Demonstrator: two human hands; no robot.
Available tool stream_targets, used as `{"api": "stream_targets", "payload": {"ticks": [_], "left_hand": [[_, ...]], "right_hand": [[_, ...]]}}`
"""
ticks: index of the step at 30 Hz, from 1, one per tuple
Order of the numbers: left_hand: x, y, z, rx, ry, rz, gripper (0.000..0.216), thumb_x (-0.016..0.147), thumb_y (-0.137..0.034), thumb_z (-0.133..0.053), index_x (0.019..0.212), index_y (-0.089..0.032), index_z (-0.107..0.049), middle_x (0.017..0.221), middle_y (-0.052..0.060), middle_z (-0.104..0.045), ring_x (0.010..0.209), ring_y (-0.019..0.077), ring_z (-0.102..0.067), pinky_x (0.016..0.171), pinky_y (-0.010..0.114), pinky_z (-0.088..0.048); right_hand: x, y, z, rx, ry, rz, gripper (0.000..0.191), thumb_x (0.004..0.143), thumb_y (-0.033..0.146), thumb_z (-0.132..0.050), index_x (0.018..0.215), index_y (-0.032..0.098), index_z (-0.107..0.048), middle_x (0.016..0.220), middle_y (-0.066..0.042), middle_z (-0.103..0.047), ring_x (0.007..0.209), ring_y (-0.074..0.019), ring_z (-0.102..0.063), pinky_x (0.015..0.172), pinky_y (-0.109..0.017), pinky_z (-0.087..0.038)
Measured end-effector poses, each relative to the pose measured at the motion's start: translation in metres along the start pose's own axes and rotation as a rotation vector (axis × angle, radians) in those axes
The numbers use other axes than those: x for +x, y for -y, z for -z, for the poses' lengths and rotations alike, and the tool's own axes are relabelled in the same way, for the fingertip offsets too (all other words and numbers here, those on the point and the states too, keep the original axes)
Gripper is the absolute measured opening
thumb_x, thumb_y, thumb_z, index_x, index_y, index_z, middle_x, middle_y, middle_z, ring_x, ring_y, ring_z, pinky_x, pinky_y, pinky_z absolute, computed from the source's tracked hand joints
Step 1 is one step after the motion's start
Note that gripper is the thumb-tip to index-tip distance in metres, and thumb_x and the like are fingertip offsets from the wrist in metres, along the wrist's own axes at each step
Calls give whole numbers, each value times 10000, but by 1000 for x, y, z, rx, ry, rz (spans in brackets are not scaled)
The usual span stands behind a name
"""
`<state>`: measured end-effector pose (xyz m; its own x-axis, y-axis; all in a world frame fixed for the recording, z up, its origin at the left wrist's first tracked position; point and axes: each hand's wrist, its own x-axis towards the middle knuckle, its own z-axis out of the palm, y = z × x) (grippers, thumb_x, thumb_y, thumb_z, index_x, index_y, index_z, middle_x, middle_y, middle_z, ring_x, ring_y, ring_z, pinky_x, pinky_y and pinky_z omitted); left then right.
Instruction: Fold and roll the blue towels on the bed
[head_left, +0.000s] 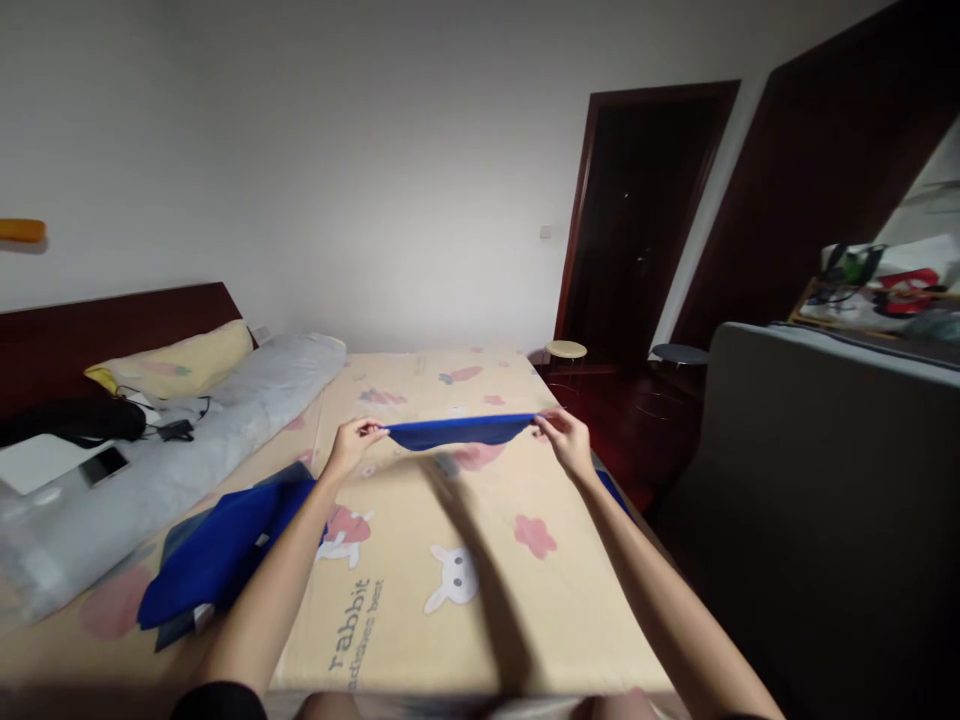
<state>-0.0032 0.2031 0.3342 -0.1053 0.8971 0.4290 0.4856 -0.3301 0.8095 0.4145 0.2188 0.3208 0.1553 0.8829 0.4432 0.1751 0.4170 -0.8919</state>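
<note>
A blue cloth (459, 430) is stretched between my two hands above the bed, its upper edge nearly straight and its lower edge sagging. My left hand (355, 442) pinches one end and my right hand (564, 436) pinches the other. What kind of cloth piece it is cannot be made out. Beside my left forearm lies a loose pile of blue and dark garments (221, 545) with small white labels. Another bit of blue cloth (615, 492) shows at the bed's right edge, partly behind my right forearm.
The bed sheet (405, 620) has rabbit and carrot prints. Along the left lie a grey rolled quilt (247, 410), a yellow pillow (176, 362), a phone (105, 465) and a white flat object (37, 462). Two stools (566, 350) stand by the dark door; a grey panel (817, 480) rises at right.
</note>
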Motion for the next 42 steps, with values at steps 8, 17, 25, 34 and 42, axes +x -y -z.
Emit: {"api": "stream_targets", "payload": {"ticks": [8,17,25,34,42], "left_hand": [[-197,86,-60,247,318,162,81,635,-282,-684,619,-202,-682,602,-34,-553,611,148,-535,605,272,-402],[-310,129,-75,487,483,233,118,675,-140,-609,697,-229,-683,670,-41,-608,717,139,-556,686,244,-400],[-328,123,-63,706,602,50,255,739,-72,-515,824,-264,-660,966,2,-668,987,192,-575,951,363,-393],[-334,115,-163,791,387,-95,537,829,-113,-353,1328,-209,-525,1363,81,-593,1267,218,-517,1068,412,-400],[-342,140,-219,950,246,-248,587,896,-211,-353,1475,-271,-273,1491,33,-448,1354,221,-439,1103,468,-378]], "right_hand": [[-208,-119,24,-209,166,-198,496,713,675,-560,641,192,-645,557,-41,-655,528,-202,-614,526,-318,-494],[-299,-171,53,-430,233,-195,366,748,579,-576,704,236,-695,746,-78,-712,735,-260,-641,733,-386,-509],[-327,-171,73,-700,430,-88,221,817,440,-565,862,316,-742,914,-65,-729,872,-277,-663,785,-390,-535],[-325,-166,-35,-749,373,123,475,872,183,-363,1294,245,-572,1289,-62,-638,1185,-207,-590,1002,-364,-481],[-346,-193,-97,-906,428,441,521,938,277,-403,1454,257,-333,1446,-20,-477,1316,-194,-474,1076,-348,-387]]}}
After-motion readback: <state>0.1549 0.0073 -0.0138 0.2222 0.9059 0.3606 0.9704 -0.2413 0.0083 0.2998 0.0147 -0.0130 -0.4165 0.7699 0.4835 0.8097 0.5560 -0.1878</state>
